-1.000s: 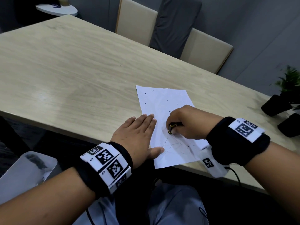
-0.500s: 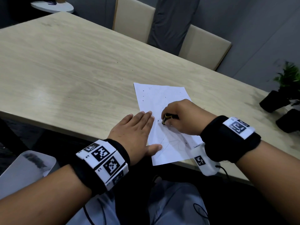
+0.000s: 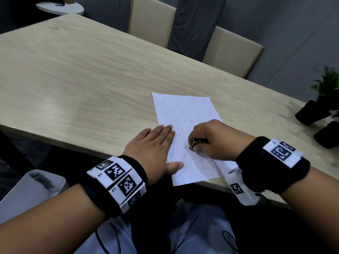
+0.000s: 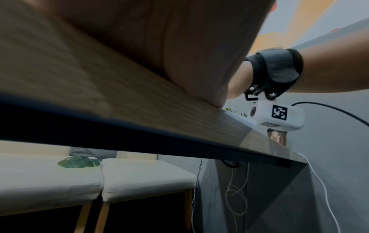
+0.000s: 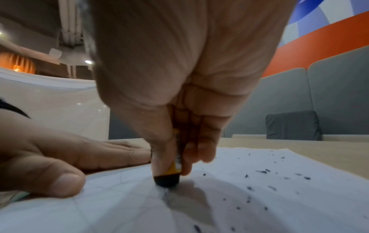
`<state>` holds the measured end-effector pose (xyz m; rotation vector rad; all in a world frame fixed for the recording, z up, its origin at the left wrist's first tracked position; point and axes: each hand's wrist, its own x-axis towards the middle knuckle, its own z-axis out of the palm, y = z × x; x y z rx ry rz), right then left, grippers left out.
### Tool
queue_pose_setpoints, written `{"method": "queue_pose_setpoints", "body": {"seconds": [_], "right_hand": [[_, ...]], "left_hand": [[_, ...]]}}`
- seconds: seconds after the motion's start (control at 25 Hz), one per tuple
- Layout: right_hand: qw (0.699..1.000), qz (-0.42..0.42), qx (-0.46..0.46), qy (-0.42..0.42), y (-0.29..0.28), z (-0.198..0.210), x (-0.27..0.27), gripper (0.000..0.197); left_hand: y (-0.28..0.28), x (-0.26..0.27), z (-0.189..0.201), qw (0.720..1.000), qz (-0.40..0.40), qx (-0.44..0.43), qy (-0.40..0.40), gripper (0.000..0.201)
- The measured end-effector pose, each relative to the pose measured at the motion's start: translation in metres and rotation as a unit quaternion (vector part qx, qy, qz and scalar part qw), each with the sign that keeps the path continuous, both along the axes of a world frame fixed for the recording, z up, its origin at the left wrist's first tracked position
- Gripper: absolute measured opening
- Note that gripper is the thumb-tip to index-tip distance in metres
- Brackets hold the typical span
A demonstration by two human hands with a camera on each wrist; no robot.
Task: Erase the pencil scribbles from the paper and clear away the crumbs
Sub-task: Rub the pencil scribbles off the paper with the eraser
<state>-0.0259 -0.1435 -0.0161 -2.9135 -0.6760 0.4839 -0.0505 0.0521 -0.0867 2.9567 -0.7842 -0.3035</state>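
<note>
A white sheet of paper [image 3: 185, 114] lies at the near edge of the wooden table [image 3: 73, 74], with faint pencil lines [image 3: 187, 158] on its near part and dark eraser crumbs [image 3: 199, 113] scattered over it. My right hand [image 3: 211, 140] pinches a black eraser in a yellow sleeve [image 3: 192, 145] and presses its tip on the paper [image 5: 259, 197]; the eraser [image 5: 167, 179] stands upright between thumb and fingers. My left hand [image 3: 156, 145] lies flat, fingers straight, holding down the sheet's left edge. Its thumb [image 5: 60, 178] rests on the paper.
Two black plant pots [image 3: 311, 114] stand at the table's right end. Beige chairs [image 3: 231, 52] with a grey cushion line the far side. A pale bin lid [image 3: 27, 191] sits below left of the table. A few crumbs [image 3: 139, 88] lie on the bare wood.
My right hand with the eraser has slid a little left and back over the same spot on the paper. The left hand stays flat in place.
</note>
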Motion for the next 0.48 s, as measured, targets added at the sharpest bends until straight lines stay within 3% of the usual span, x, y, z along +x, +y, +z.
{"method": "queue_pose_setpoints", "body": {"seconds": [0.12,0.28,0.48], "right_hand": [[0.999,-0.014,-0.019,0.04,-0.005,0.006,-0.005,0.015],[0.999,0.001,0.017,-0.03,0.002,-0.001,-0.002,0.015],[0.999,0.002,-0.021,0.042,-0.012,0.007,-0.008,0.018]], "left_hand": [[0.001,0.0,-0.001,1.0,-0.001,0.0,0.002,0.092],[0.001,0.002,-0.002,1.0,-0.003,0.004,0.004,0.098],[0.001,0.001,-0.002,1.0,-0.003,0.006,0.004,0.096]]}}
